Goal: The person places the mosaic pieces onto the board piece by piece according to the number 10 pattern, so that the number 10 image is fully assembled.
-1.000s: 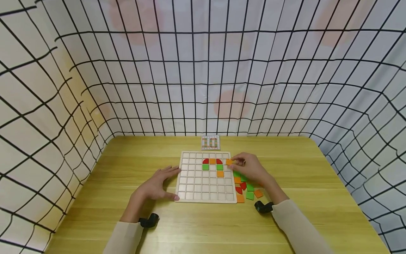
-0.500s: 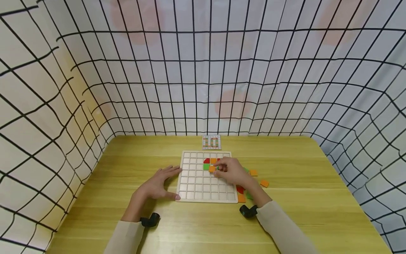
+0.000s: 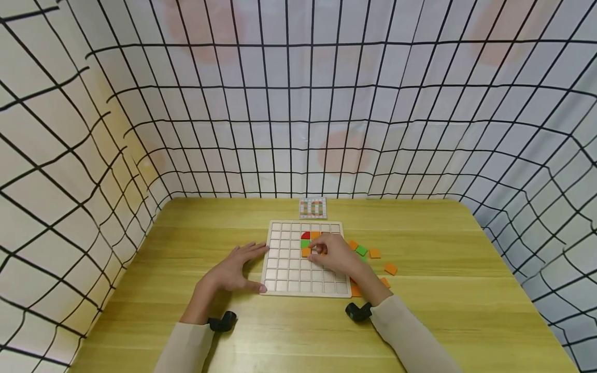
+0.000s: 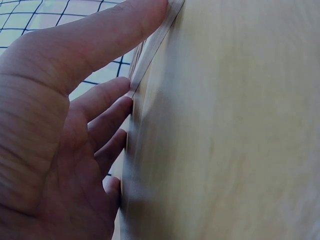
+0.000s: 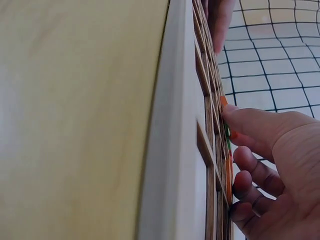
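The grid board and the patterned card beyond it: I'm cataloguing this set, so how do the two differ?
Size: the grid board looks much larger than the patterned card.
Look: the board is pale, with coloured tiles in some cells; the card has a multicoloured pattern.
Contact: the left hand touches the board's edge; no hand touches the card.
Both are roughly square and gridded.
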The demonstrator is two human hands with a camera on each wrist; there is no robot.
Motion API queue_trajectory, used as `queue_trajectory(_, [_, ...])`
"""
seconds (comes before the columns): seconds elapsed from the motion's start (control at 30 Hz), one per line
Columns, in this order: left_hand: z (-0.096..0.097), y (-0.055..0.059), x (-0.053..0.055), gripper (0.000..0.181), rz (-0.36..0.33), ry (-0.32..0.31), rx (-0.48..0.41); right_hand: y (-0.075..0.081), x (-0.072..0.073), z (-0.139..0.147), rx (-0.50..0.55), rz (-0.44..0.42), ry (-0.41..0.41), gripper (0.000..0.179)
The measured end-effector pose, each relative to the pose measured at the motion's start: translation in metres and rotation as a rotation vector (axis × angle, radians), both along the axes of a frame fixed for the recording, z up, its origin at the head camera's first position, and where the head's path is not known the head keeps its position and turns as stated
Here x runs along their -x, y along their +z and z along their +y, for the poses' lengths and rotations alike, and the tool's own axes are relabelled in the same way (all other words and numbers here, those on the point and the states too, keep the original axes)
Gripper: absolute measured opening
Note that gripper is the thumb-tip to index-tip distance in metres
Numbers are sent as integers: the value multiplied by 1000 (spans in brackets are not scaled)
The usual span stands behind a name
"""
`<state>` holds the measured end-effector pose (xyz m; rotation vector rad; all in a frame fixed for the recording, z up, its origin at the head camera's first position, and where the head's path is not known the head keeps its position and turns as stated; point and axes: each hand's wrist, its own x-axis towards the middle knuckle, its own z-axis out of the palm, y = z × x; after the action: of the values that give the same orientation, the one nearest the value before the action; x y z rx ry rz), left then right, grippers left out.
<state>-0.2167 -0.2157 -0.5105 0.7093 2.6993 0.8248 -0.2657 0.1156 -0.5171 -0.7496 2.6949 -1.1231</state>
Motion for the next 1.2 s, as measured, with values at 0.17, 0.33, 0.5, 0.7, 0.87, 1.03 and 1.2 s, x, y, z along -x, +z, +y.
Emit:
queue_trajectory(0.17, [0,0,1,106,-2,-1,8,1,0,-1,-8,-7,-5,25])
queue_trajectory(0.33, [1,1,2,107,-5,5,16,1,0,0,-23,8,-3,28])
queue_trajectory(0.5, [3,4,2,105,-7,0,-11,2,-1,0,-23,12,0,29])
queue_trajectory(0.7, [3,4,1,106,-5,1,-18,2,-2,4,-1,19,-5,28])
queue_trajectory(0.87, [2,2,1,106,-8,4,-8,1,-3,13,60,-21,-38,28])
queue_trajectory(1.03, [1,1,0,107,-11,9,-2,-1,-3,29,75,-10,-77,28])
queue_trajectory(1.2, [0,1,0,108,-6,11,7,3,-4,48,65,3,-111,27])
